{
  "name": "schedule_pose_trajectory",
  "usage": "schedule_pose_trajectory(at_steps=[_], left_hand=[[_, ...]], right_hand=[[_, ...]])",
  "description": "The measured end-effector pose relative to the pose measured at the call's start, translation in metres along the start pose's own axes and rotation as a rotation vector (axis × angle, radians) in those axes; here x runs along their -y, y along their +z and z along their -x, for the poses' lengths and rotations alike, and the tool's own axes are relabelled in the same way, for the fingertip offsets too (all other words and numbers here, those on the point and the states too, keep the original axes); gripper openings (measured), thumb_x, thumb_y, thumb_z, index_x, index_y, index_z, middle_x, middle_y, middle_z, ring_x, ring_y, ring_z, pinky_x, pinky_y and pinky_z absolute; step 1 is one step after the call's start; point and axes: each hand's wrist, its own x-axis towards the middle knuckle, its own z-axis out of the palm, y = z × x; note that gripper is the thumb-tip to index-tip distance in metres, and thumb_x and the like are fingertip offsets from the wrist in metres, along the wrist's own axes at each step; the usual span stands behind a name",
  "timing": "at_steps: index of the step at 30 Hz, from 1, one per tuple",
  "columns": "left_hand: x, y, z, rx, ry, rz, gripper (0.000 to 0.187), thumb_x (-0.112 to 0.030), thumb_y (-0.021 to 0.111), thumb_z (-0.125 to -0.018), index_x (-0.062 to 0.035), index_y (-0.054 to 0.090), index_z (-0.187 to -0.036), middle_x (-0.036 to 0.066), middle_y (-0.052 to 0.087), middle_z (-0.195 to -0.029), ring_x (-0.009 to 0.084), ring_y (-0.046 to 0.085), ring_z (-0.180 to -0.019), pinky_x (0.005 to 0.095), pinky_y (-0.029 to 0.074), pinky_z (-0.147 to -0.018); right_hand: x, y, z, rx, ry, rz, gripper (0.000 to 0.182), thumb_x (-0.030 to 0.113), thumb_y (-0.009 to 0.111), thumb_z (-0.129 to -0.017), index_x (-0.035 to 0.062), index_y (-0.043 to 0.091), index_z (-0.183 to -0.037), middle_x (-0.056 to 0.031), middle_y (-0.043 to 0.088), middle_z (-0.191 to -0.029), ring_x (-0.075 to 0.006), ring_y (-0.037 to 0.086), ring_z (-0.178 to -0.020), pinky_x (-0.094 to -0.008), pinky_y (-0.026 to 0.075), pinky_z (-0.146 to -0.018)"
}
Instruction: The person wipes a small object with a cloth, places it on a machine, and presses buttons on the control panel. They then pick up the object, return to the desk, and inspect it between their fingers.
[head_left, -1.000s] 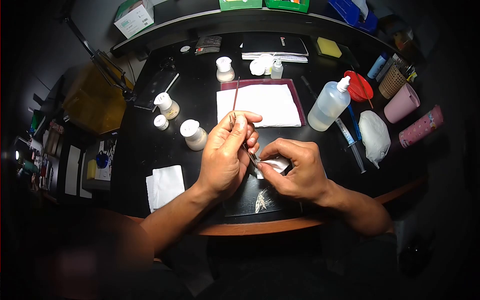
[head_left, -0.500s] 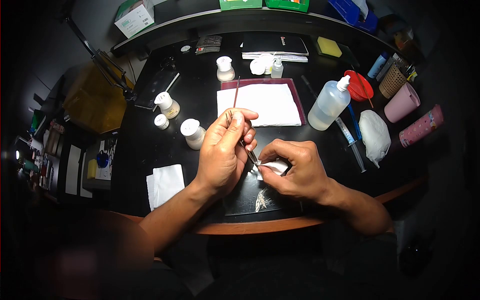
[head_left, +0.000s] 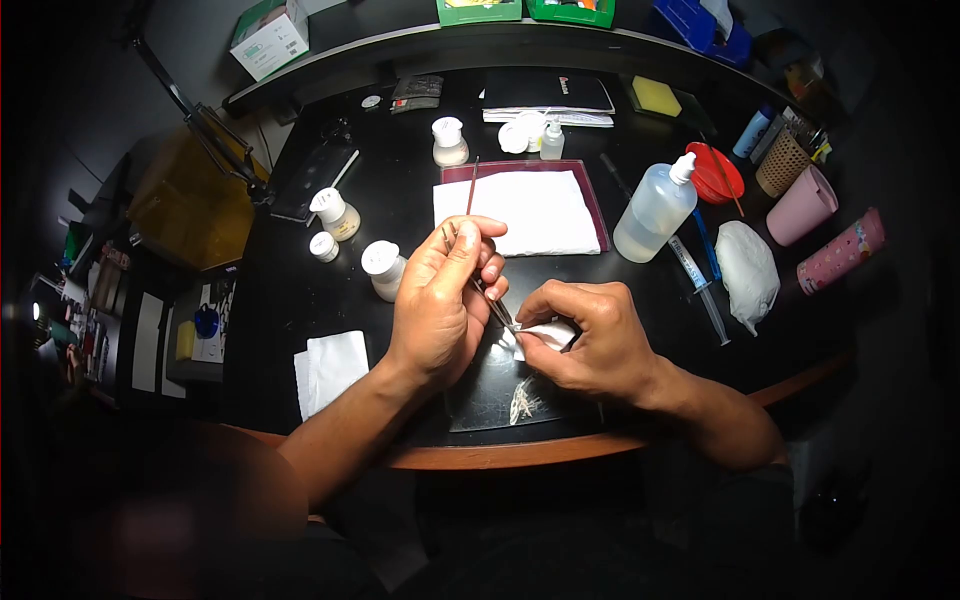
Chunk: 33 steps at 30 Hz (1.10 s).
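My left hand point(head_left: 440, 300) is closed around slim metal forceps point(head_left: 498, 308), which slant down toward the right. Their upper ends stick out near my thumb. My right hand point(head_left: 590, 335) pinches a folded white tissue point(head_left: 550, 336) round the tip of the forceps; whatever sits at that tip is hidden by tissue and fingers. Below both hands lies a glass slab point(head_left: 480, 405) with smears of white paste point(head_left: 521, 400) on it. A thin brush point(head_left: 473, 187) with a reddish handle appears just beyond my left hand, over a white paper pad point(head_left: 545, 215) on a maroon tray point(head_left: 585, 180).
White-capped jars point(head_left: 383, 268) stand left of my left hand. Another folded tissue point(head_left: 335, 368) lies at front left. On the right are a clear squeeze bottle point(head_left: 655, 215), a syringe point(head_left: 703, 290), a white cloth bundle point(head_left: 747, 275), a red bowl point(head_left: 716, 172) and a pink cup point(head_left: 803, 206).
My left hand and the upper end of the forceps have shifted slightly left and down. The right hand stays in place with the tissue at the tip.
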Motion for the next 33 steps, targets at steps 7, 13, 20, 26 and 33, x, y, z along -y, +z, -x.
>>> schedule_pose_trajectory(at_steps=[7, 13, 20, 26, 33], left_hand=[[-0.0018, 0.0006, -0.0006, -0.003, 0.011, 0.004, 0.024, -0.021, 0.046, -0.107, -0.0002, 0.057, -0.110, 0.000, 0.044, -0.085, 0.0082, 0.042, -0.079, 0.0231, 0.039, -0.069], [-0.0023, -0.0002, -0.0013, -0.004, 0.006, 0.007, 0.024, -0.021, 0.045, -0.107, 0.0001, 0.057, -0.110, 0.000, 0.044, -0.085, 0.0083, 0.042, -0.079, 0.0227, 0.039, -0.068], [-0.0020, 0.0000, -0.0011, -0.002, -0.006, 0.008, 0.024, -0.021, 0.046, -0.107, 0.0007, 0.056, -0.110, 0.000, 0.044, -0.086, 0.0084, 0.042, -0.078, 0.0226, 0.039, -0.067], [-0.0021, -0.0015, -0.0020, 0.001, -0.021, 0.016, 0.025, -0.021, 0.045, -0.107, 0.0013, 0.055, -0.111, 0.001, 0.044, -0.086, 0.0085, 0.041, -0.078, 0.0227, 0.039, -0.067], [-0.0063, -0.0088, -0.0048, 0.026, -0.121, 0.270, 0.038, -0.031, 0.038, -0.108, 0.0027, 0.053, -0.114, 0.003, 0.041, -0.085, 0.0127, 0.041, -0.079, 0.0267, 0.038, -0.066]], right_hand=[[-0.0027, 0.0018, 0.0000, -0.036, -0.045, -0.034, 0.012, 0.006, 0.070, -0.076, -0.0003, 0.065, -0.085, -0.0151, 0.068, -0.072, -0.0251, 0.069, -0.062, -0.0324, 0.052, -0.056], [0.0007, -0.0017, -0.0006, 0.005, -0.011, 0.004, 0.011, 0.003, 0.073, -0.075, -0.0018, 0.067, -0.083, -0.0136, 0.071, -0.076, -0.0205, 0.072, -0.069, -0.0278, 0.056, -0.062], [0.0028, -0.0014, -0.0012, -0.063, -0.027, -0.041, 0.012, 0.007, 0.069, -0.075, -0.0002, 0.066, -0.083, -0.0143, 0.068, -0.073, -0.0234, 0.070, -0.064, -0.0309, 0.053, -0.058], [0.0052, -0.0045, -0.0033, -0.090, -0.004, -0.054, 0.010, 0.005, 0.070, -0.076, -0.0005, 0.066, -0.083, -0.0136, 0.069, -0.075, -0.0214, 0.071, -0.068, -0.0298, 0.054, -0.061], [0.0016, -0.0028, -0.0009, 0.069, 0.231, -0.366, 0.011, 0.007, 0.072, -0.083, -0.0018, 0.067, -0.088, -0.0104, 0.071, -0.081, -0.0147, 0.069, -0.078, -0.0274, 0.054, -0.071]])
